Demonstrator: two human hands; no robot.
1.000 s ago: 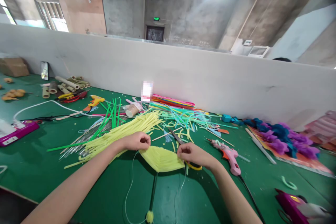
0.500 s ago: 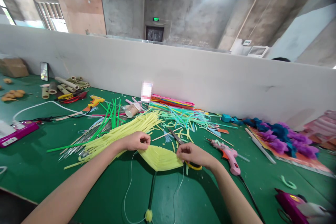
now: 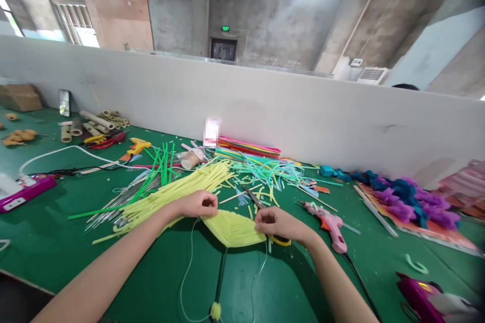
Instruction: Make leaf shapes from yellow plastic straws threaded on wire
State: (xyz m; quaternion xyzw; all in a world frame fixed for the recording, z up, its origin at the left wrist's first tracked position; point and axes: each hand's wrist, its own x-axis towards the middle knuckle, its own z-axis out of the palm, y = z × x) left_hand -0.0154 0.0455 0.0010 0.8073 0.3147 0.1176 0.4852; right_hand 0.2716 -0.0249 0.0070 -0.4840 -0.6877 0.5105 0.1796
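A yellow leaf-like piece of pipe cleaners laid side by side is stretched between my two hands, above the green table. My left hand pinches its upper left corner, while my right hand pinches the right end. From its two side corners hang pale thin cords. A dark thin stem runs down from its lower point towards a small yellow tuft. Scissors with yellow handles lie partly hidden behind my right hand. Beside my left forearm is a pile of yellow pipe cleaners.
To the right lie a pink glue gun with its black cable and purple and blue fuzzy flowers. A yellow glue gun, bamboo pieces and a purple power strip are on the left. A white partition stands behind.
The yellow piece has shifted very slightly to the right, and its cords and the small tuft have moved with it. Both hands keep their pinch.
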